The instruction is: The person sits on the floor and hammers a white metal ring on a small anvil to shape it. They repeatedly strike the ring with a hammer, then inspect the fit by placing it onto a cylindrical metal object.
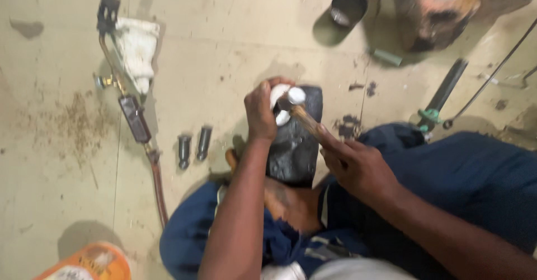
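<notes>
Small white rounded piece [281, 102], smooth, partly hidden, sits atop black block [295, 140] on the floor [224, 39]. Left hand [260, 112] grip closed around it. Right hand [355, 165] grip closed on wooden-handled hammer [305, 116], head touching the piece.

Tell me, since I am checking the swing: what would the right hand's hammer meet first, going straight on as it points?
Probably the white piece in the left hand, atop the dark block; depth is unclear.

White piece [278, 95] in my left hand [260, 115], over black block [295, 140]. Tan wood handle [306, 120] in my right hand [352, 165]. Navy trousers [481, 185]. Beige floor [224, 34] w/ dark stains. 2 dk grey cylinders [193, 147]. Orange container [89, 264].
</notes>
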{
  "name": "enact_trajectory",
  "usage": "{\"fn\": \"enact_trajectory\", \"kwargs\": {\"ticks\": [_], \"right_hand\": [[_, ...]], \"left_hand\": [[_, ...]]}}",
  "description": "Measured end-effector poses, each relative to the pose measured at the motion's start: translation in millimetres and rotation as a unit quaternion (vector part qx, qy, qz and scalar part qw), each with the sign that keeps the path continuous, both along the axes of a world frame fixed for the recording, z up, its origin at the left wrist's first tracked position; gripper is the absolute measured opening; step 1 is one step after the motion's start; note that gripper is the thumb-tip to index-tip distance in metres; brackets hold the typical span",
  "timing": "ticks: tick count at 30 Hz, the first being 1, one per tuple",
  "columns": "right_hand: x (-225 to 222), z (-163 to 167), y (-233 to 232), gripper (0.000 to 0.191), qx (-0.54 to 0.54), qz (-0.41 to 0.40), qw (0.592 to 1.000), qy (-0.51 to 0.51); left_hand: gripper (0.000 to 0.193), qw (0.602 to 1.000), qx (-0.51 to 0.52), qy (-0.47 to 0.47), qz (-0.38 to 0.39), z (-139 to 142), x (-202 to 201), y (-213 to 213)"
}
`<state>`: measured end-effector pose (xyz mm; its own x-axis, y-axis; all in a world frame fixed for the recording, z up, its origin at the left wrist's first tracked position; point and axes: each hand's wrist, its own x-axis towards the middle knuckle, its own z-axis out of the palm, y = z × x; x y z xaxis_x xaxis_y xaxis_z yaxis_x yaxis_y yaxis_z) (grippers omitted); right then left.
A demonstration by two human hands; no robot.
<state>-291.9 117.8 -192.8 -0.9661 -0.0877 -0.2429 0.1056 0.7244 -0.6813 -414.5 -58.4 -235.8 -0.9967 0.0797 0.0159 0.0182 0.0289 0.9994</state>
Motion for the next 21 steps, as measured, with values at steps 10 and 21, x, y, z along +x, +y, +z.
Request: {"fn": "enact_trajectory", "kwargs": {"ticks": [10,21], "right_hand": [[3,-3,5,0.053,-0.029,-0.008,0.999,-0.037],[6,-7,8,0.049,-0.017,-0.005,1.000,-0.003]], "left_hand": [[0.085,0.965,-0.082,-0.245,-0.047,15,-31,5],[0.082,0.996,-0.027,-0.084,-0.005,-8,-9,6]]}}
